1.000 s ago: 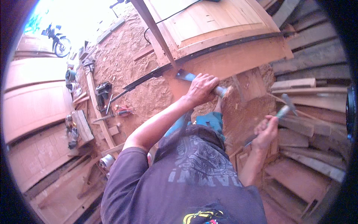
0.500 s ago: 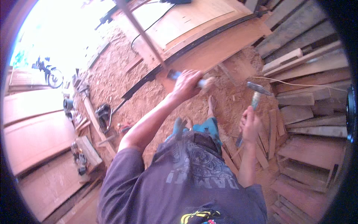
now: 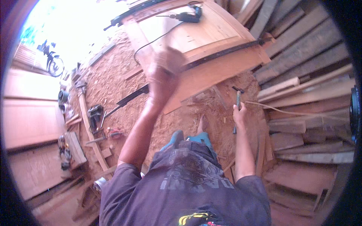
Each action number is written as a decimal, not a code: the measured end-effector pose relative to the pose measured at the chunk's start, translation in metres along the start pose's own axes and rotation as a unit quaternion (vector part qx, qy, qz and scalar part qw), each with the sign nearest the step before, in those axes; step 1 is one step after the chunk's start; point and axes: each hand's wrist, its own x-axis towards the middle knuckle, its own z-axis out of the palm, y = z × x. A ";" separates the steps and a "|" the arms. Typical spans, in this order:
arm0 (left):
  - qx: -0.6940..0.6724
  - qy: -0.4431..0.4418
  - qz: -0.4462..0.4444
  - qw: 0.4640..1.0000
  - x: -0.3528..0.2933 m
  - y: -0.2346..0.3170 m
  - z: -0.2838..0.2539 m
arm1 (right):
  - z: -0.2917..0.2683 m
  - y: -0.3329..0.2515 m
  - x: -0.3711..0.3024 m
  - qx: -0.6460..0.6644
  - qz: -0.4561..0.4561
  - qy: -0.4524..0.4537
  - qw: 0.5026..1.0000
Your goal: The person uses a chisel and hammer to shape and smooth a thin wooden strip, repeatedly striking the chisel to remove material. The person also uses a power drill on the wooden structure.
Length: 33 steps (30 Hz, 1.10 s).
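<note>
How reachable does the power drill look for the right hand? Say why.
Probably not easily: the right hand is closed around the hammer, and the power drill lies on the wooden panel, beyond the black bar.

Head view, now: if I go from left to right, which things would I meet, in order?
Motorcycle, black tool on the ground, red tool, blurred left hand, right hand holding a hammer, stacked boards.
</note>
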 end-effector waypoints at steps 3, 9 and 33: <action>0.158 -0.188 0.059 0.968 -0.069 0.029 0.039 | 0.015 0.028 0.022 -0.036 -0.032 -0.029 0.998; 0.067 -0.349 0.163 0.920 -0.138 0.061 0.063 | -0.001 -0.084 0.008 -0.197 0.015 -0.147 0.969; -0.143 -0.458 0.218 0.850 -0.157 0.077 0.036 | -0.058 -0.175 -0.184 0.689 0.168 -0.115 0.695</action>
